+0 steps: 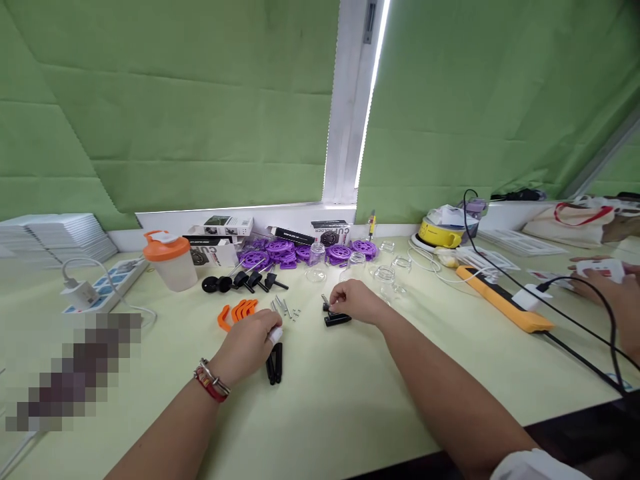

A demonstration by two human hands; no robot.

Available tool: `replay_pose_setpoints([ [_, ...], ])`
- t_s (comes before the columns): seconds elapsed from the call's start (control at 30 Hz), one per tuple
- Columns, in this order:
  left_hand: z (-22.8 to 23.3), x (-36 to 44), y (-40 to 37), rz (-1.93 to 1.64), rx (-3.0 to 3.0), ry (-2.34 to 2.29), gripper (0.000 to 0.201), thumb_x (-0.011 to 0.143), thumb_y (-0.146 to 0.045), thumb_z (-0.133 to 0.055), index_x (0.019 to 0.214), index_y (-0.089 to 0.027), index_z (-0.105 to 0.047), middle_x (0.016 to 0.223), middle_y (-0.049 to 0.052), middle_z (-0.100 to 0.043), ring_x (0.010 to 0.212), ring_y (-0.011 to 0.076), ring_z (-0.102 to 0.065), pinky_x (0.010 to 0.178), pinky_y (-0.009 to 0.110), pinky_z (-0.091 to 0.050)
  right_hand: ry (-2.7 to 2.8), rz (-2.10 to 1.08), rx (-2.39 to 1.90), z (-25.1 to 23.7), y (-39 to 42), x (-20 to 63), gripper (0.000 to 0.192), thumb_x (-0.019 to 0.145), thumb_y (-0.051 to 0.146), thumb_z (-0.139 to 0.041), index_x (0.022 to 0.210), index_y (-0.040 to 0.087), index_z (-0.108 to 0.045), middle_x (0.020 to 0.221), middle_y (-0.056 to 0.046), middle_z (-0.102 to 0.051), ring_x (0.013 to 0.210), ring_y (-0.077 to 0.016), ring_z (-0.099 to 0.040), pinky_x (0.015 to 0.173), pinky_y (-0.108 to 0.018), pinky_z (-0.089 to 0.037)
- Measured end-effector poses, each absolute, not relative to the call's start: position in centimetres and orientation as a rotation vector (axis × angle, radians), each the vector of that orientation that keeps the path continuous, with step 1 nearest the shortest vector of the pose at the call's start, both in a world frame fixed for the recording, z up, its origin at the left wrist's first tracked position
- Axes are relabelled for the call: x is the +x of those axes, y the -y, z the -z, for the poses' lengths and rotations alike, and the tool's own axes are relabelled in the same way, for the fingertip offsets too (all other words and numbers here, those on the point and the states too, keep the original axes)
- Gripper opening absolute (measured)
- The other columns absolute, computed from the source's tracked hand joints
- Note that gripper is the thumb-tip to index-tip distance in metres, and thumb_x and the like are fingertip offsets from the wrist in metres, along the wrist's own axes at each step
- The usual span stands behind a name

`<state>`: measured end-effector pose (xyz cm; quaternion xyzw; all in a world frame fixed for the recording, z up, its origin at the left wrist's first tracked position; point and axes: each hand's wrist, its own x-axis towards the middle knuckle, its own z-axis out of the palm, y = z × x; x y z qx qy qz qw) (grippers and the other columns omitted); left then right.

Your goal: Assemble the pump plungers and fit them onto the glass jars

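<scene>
My left hand (247,343), fingers curled inward, hovers low over the table above a pair of slim black bars (274,365). Something white shows at its thumb, and whatever its fingers grip is hidden. With fingertips pressed together, my right hand (357,301) reaches down to small black parts (337,320) beside a small metal spring (324,299); I cannot make out what is in the pinch. Between the hands lie thin metal pins (286,308) and tiny metal pieces (296,313). Curved orange parts (244,309) rest just behind my left hand.
Black knob-like parts (241,280), purple wheel-like discs (280,250) and clear jars (316,263) line the back, with cup holder boxes (215,252). An orange-lidded shaker (170,260) stands left. An orange power strip (503,300) and cables lie right, near another person's hands (620,293).
</scene>
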<state>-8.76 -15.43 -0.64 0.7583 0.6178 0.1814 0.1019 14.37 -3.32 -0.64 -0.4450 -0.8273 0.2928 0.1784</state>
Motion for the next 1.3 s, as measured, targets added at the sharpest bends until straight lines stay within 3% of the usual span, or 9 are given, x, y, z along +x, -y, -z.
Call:
replay_pose_setpoints([
  [0.27, 1.5, -7.7, 15.8, -0.648, 2.301, -1.695, 0.016, 0.084, -0.018, -0.041, 0.083, -0.019, -0.057, 0.083, 0.003, -0.061, 0.073, 0.0168, -0.054, 0.062, 0.027, -0.039, 2.595, -0.607, -1.307, 2.5, 4.9, 15.9, 0.021, 0.067, 0.017, -0.063, 0.086, 0.021, -0.068, 0.077, 0.0, -0.062, 0.065, -0.0123, -0.051, 0.054, -0.022, -0.03],
  [0.37, 1.6, -7.8, 15.7, -0.662, 2.309, -1.686, 0.016, 0.084, -0.018, -0.041, 0.083, -0.019, -0.057, 0.083, 0.003, -0.061, 0.073, 0.0164, -0.054, 0.063, 0.027, -0.04, 2.621, -0.625, -1.305, 2.8, 5.6, 15.6, 0.016, 0.068, 0.019, -0.063, 0.083, 0.021, -0.066, 0.077, 0.0, -0.062, 0.067, -0.0129, -0.051, 0.054, -0.022, -0.03],
  [0.5, 1.8, -7.6, 15.8, -0.656, 2.322, -1.659, 0.016, 0.084, -0.021, -0.045, 0.089, -0.019, -0.06, 0.086, 0.004, -0.062, 0.071, 0.0158, -0.055, 0.061, 0.026, -0.04, 2.661, -0.776, -1.231, 3.1, 6.9, 14.9, 0.01, 0.069, 0.028, -0.065, 0.075, 0.019, -0.064, 0.072, -0.001, -0.061, 0.065, -0.0131, -0.05, 0.054, -0.023, -0.03],
  [0.67, 1.8, -6.6, 16.1, -0.677, 2.243, -1.472, 0.032, 0.083, -0.022, -0.049, 0.114, -0.022, -0.058, 0.097, 0.005, -0.066, 0.076, 0.0155, -0.059, 0.069, 0.027, -0.045, 2.374, -1.247, -1.025, 3.9, 9.2, 13.0, 0.013, 0.078, 0.028, -0.057, 0.084, 0.018, -0.061, 0.071, 0.001, -0.056, 0.061, -0.0105, -0.045, 0.057, -0.023, -0.034],
  [0.77, 1.9, -6.1, 16.1, -0.766, 2.149, -1.343, 0.029, 0.083, -0.017, -0.046, 0.107, -0.022, -0.062, 0.099, 0.004, -0.067, 0.088, 0.0169, -0.06, 0.077, 0.027, -0.045, 2.162, -1.472, -0.923, 4.0, 10.3, 11.9, 0.009, 0.079, 0.022, -0.055, 0.083, 0.016, -0.06, 0.068, 0.002, -0.052, 0.062, -0.0096, -0.044, 0.058, -0.022, -0.035],
  [0.87, 1.9, -6.0, 16.0, -0.81, 2.042, -1.375, 0.021, 0.083, -0.018, -0.048, 0.096, -0.02, -0.064, 0.093, 0.004, -0.068, 0.084, 0.017, -0.06, 0.074, 0.027, -0.046, 2.124, -1.545, -0.897, 4.0, 10.3, 11.6, 0.009, 0.08, 0.021, -0.053, 0.082, 0.016, -0.061, 0.065, 0.003, -0.052, 0.06, -0.0097, -0.044, 0.057, -0.022, -0.036],
  [0.97, 2.0, -6.0, 16.0, -0.805, 2.013, -1.417, 0.016, 0.083, -0.022, -0.048, 0.089, -0.019, -0.063, 0.086, 0.003, -0.066, 0.077, 0.0162, -0.059, 0.069, 0.027, -0.046, 2.24, -1.364, -0.907, 3.5, 8.5, 12.2, 0.013, 0.078, 0.02, -0.056, 0.088, 0.017, -0.064, 0.074, 0.0, -0.06, 0.066, -0.0118, -0.051, 0.062, -0.023, -0.039],
  [1.13, 2.0, -6.0, 16.1, -0.806, 2.044, -1.416, 0.014, 0.084, -0.022, -0.047, 0.09, -0.02, -0.06, 0.088, 0.003, -0.064, 0.078, 0.0157, -0.058, 0.071, 0.027, -0.046, 2.326, -0.676, -1.302, 2.6, 3.2, 14.6, 0.017, 0.078, 0.014, -0.051, 0.081, 0.018, -0.068, 0.091, -0.006, -0.066, 0.079, -0.0159, -0.057, 0.068, -0.024, -0.04],
  [1.3, 2.1, -6.2, 16.1, -0.78, 2.089, -1.413, 0.014, 0.084, -0.024, -0.047, 0.09, -0.02, -0.059, 0.086, 0.003, -0.063, 0.076, 0.0159, -0.057, 0.069, 0.028, -0.046, 2.369, -0.601, -1.421, 3.3, 1.0, 15.7, 0.015, 0.076, 0.013, -0.054, 0.074, 0.017, -0.069, 0.085, -0.007, -0.067, 0.076, -0.0163, -0.058, 0.065, -0.023, -0.039],
])
